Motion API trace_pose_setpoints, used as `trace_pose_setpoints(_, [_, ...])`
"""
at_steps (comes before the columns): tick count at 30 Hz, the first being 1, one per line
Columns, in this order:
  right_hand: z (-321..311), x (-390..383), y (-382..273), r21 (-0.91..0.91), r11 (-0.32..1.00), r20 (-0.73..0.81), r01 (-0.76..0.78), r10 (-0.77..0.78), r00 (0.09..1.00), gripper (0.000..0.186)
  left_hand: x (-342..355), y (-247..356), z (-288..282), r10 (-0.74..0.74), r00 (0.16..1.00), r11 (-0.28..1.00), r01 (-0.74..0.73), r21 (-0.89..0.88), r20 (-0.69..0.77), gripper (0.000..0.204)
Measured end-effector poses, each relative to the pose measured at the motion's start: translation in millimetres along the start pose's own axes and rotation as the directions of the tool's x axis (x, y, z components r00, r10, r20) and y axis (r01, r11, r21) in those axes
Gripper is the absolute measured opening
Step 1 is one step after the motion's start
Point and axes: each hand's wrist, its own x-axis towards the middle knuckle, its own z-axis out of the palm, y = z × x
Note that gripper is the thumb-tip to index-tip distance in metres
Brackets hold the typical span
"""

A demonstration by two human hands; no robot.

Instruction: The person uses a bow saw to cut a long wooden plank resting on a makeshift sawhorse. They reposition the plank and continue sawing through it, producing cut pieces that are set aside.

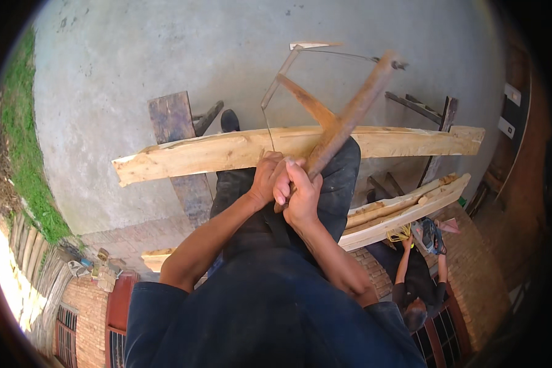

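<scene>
A wooden frame saw (356,107) slants over a long pale plank (190,156), its thin blade reaching down to the plank's middle. My right hand (302,193) is closed around the lower end of the saw's thick arm. My left hand (267,178), fingers curled, is clasped beside it at the same end; its fingertips are partly hidden. The plank rests on wooden supports (172,110), with my dark-clad leg (340,184) against it.
More boards (398,214) lie below the plank at right. A co-worker (411,282) at lower right handles a power tool (429,236) beside a yellow cord. Grass (21,147), stacked poles (30,251) and brick walls (80,294) line the left; concrete floor (98,73) surrounds the work.
</scene>
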Motion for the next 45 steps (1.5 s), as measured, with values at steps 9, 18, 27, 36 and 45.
trace_pose_setpoints(9, [2,-85,-51,0.025,0.998,-0.004,-0.051,0.051,0.999,0.031,-25,81,8,-0.022,0.995,0.993,0.011,-0.118,-0.096,0.029])
trace_pose_setpoints(18, [1,-36,-22,-0.096,0.995,0.033,-0.013,0.016,0.999,0.029,-18,25,6,-0.158,0.987,0.977,0.151,-0.149,-0.038,0.026])
trace_pose_setpoints(27, [-9,-4,1,-0.128,0.992,0.026,-0.009,0.013,1.0,0.029,-11,-7,13,-0.071,0.994,0.996,0.066,-0.056,-0.088,0.028])
trace_pose_setpoints(36, [31,-88,-66,-0.015,0.998,-0.001,-0.057,0.057,0.998,0.033,-19,108,-7,-0.189,0.962,0.955,0.135,-0.263,-0.195,0.038])
trace_pose_setpoints(45, [40,8,-14,-0.128,0.991,0.014,-0.032,0.034,0.999,0.034,-4,0,0,-0.3,0.95,0.923,0.268,-0.275,-0.081,0.024])
